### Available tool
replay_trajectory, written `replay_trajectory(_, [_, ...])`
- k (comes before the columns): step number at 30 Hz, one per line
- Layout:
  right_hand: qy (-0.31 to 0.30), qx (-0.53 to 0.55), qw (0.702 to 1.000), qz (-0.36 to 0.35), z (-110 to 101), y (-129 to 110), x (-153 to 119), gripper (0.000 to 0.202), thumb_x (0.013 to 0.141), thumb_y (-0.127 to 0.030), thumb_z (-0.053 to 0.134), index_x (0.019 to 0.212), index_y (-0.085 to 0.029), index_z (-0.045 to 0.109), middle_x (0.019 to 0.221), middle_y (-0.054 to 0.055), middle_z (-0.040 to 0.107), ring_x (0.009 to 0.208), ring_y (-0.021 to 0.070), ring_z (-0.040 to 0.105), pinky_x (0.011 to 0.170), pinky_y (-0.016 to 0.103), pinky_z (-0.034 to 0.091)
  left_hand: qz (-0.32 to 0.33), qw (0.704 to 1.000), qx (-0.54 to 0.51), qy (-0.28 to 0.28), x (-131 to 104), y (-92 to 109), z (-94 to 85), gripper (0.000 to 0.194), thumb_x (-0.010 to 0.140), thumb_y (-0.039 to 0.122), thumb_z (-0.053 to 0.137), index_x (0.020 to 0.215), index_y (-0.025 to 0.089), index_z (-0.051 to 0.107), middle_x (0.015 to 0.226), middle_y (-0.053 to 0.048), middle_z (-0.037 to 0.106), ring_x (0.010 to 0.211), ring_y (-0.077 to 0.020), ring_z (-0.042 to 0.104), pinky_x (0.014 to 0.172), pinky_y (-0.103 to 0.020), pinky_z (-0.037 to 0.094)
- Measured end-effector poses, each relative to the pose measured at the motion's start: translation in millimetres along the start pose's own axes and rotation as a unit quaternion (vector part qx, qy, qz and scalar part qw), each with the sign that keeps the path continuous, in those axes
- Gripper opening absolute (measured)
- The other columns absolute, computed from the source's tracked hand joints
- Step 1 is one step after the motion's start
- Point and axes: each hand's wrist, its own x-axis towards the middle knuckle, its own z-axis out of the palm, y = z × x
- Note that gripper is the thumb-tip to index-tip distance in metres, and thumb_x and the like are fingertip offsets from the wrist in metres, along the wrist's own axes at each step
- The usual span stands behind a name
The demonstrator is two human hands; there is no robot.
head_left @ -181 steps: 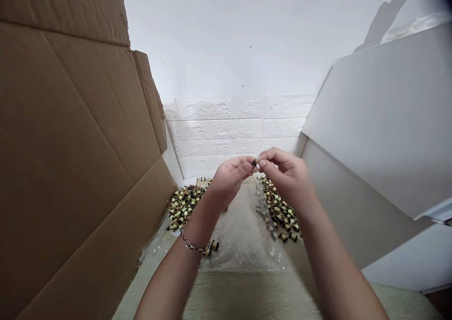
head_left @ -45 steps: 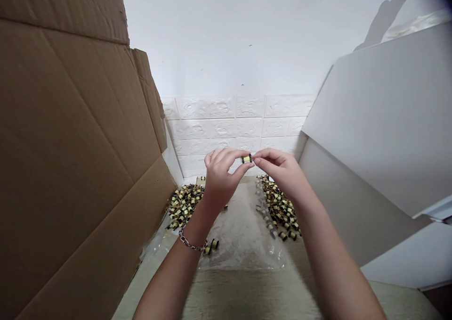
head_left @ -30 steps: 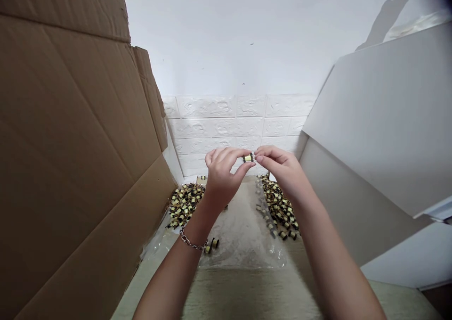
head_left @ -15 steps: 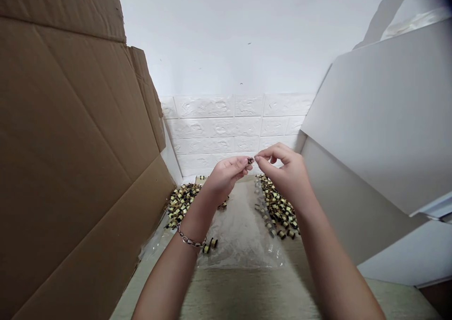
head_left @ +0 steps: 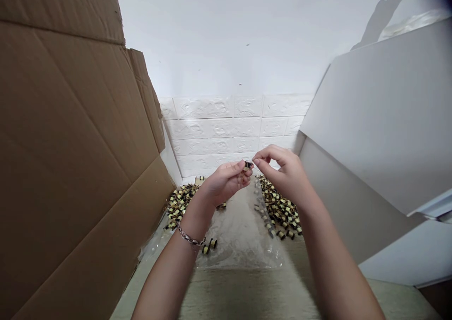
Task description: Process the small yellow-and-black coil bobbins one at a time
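My left hand [head_left: 229,178] pinches a small wire-wound coil [head_left: 247,165] between thumb and fingers, in mid-air above the plastic bag. The coil has a black end and a pale yellow wrapped body, and thin copper-coloured leads hang below it. My right hand [head_left: 282,167] is closed in a pinch, thumb against forefinger, at the coil's right end; whatever lies between those fingertips is too small to make out. Similar coils lie in a left heap [head_left: 180,204] partly behind my left forearm and in a right heap [head_left: 280,207] beside my right wrist.
A clear plastic bag [head_left: 240,235] lies flat on the pale wooden table [head_left: 247,291], with a few loose coils [head_left: 209,246] at its left. Tall brown cardboard [head_left: 77,145] stands at the left, white board panels [head_left: 370,117] at the right. A white brick-patterned wall [head_left: 215,127] closes the back.
The coil has turned in my left fingers, so its black end and the leads show more. My right fingertips have shifted slightly left and down, staying beside it.
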Motion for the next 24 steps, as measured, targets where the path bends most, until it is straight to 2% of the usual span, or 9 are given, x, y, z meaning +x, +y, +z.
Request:
replay_trajectory(4, [0.006,-0.045,0.999,-0.029,3,1,-1,0.010,0.076,-0.018,0.049,0.070,-0.021,0.055,0.069,-0.003,0.057,0.066,0.0112,0.051,0.076,0.031,0.032,-0.005,1.000,-0.022,0.004,-2,1,0.5,0.018,0.070,0.030,0.061,0.075,0.013,0.059,0.067,-0.001,0.053,0.063,-0.0075,0.050,0.068,-0.023,0.043])
replay_trajectory(6, [0.024,-0.099,0.993,-0.059,6,2,-2,0.009,0.078,-0.019,0.049,0.072,-0.023,0.056,0.073,-0.003,0.058,0.071,0.0120,0.052,0.085,0.036,0.026,-0.014,0.999,-0.045,0.004,-2,1,0.6,0.016,0.072,0.029,0.059,0.074,0.013,0.059,0.067,0.000,0.053,0.062,-0.0072,0.050,0.068,-0.023,0.044])
replay_trajectory(9, [0.067,-0.206,0.970,-0.109,10,2,-4,0.012,0.080,-0.020,0.046,0.075,-0.024,0.057,0.073,-0.003,0.058,0.073,0.0121,0.051,0.091,0.040,0.016,-0.035,0.996,-0.083,0.003,-2,3,1.3,0.019,0.077,0.030,0.053,0.073,0.012,0.058,0.068,0.000,0.052,0.061,-0.0060,0.049,0.067,-0.023,0.045])
replay_trajectory(13, [0.098,-0.297,0.937,-0.154,12,2,-6,0.016,0.081,-0.020,0.043,0.076,-0.025,0.057,0.070,-0.003,0.057,0.069,0.0114,0.048,0.092,0.040,0.014,-0.041,0.992,-0.119,0.007,-3,4,3.9,0.020,0.080,0.029,0.048,0.073,0.012,0.056,0.070,0.000,0.052,0.061,-0.0055,0.049,0.066,-0.024,0.046])
replay_trajectory(17, [0.102,-0.318,0.927,-0.170,10,3,-6,0.015,0.081,-0.021,0.043,0.076,-0.026,0.057,0.072,-0.003,0.057,0.068,0.0112,0.048,0.093,0.039,0.015,-0.034,0.989,-0.141,0.014,-3,3,7.5,0.017,0.081,0.028,0.047,0.074,0.013,0.054,0.069,0.001,0.052,0.059,-0.0054,0.050,0.066,-0.025,0.046])
replay_trajectory(24, [0.106,-0.303,0.933,-0.162,14,11,-4,0.017,0.083,-0.025,0.041,0.076,-0.024,0.057,0.073,-0.003,0.058,0.067,0.0104,0.049,0.092,0.037,0.019,-0.024,0.986,-0.161,0.046,-1,-1,13.1,0.019,0.082,0.029,0.045,0.077,0.012,0.054,0.068,0.001,0.052,0.059,-0.0049,0.051,0.063,-0.023,0.046])
